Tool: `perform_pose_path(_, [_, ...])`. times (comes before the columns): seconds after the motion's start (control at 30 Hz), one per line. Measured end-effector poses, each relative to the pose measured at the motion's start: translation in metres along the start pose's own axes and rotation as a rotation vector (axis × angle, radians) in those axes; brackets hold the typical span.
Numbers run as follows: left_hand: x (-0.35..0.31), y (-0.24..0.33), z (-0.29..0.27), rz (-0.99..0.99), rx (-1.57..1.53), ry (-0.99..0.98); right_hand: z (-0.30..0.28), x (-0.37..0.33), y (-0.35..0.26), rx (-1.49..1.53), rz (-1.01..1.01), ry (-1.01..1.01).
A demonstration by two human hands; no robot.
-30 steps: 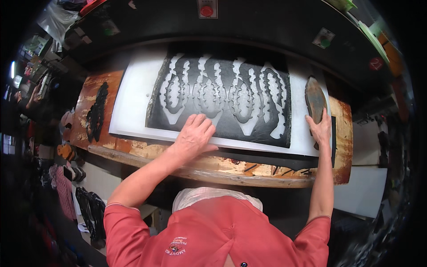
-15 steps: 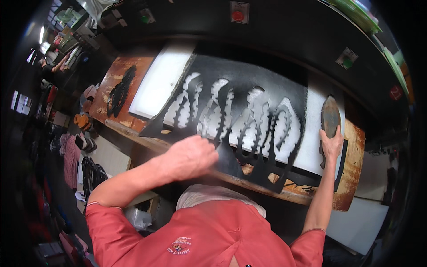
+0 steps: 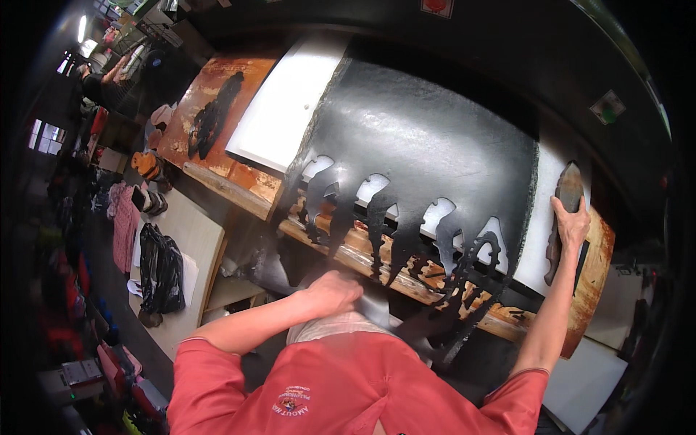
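A large black leather sheet (image 3: 428, 138) with shoe-shaped holes cut out of its near part lies over a white board (image 3: 286, 109) on a worn wooden workbench (image 3: 217, 174). Its cut near edge hangs off the bench toward me. My left hand (image 3: 332, 291) is closed on that hanging edge, below the bench front. My right hand (image 3: 570, 221) rests at the bench's right end on a dark shoe-shaped cutter (image 3: 564, 210), fingers curled over it.
Dark cut pieces (image 3: 214, 116) lie on the bench's left end. Below left are a pale panel (image 3: 185, 261), a black bag (image 3: 159, 272) and pink cloth (image 3: 125, 225). A dark wall runs behind the bench.
My left hand has dragged the black sheet off the white board toward me, so its cut edge now hangs over the bench front. My right hand has stayed on the cutter.
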State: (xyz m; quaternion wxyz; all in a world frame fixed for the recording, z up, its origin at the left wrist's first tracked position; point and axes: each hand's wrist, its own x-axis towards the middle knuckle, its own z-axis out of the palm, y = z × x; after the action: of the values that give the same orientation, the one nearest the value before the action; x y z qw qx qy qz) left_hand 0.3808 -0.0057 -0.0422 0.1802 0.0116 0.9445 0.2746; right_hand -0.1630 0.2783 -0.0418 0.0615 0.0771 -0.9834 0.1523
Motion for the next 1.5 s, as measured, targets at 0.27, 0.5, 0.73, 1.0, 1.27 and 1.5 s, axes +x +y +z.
perform_pose_path(0.27, [-0.03,-0.009,-0.044,0.16,-0.465,-0.055,-0.062,-0.057,-0.057,0.089,-0.243,0.047])
perform_pose_path(0.5, [-0.038,-0.102,-0.187,-0.267,-0.646,0.559,-0.115,-0.114,-0.231,-0.038,-1.043,-0.113])
perform_pose_path(0.73, [0.053,-0.188,-0.18,-0.121,-0.064,0.971,-0.06,-0.101,-0.375,-0.289,-1.821,-0.234])
perform_pose_path(1.0, [0.062,-0.196,-0.167,-0.133,0.012,0.971,0.012,-0.197,-0.388,0.356,-0.536,-0.393])
perform_pose_path(1.27, [0.067,-0.196,-0.174,-0.125,-0.006,0.938,0.051,-0.232,-0.415,0.285,-0.521,-0.046])
perform_pose_path(1.5, [0.071,-0.197,-0.177,-0.115,-0.023,0.957,0.04,-0.219,-0.431,0.456,-0.539,-0.102])
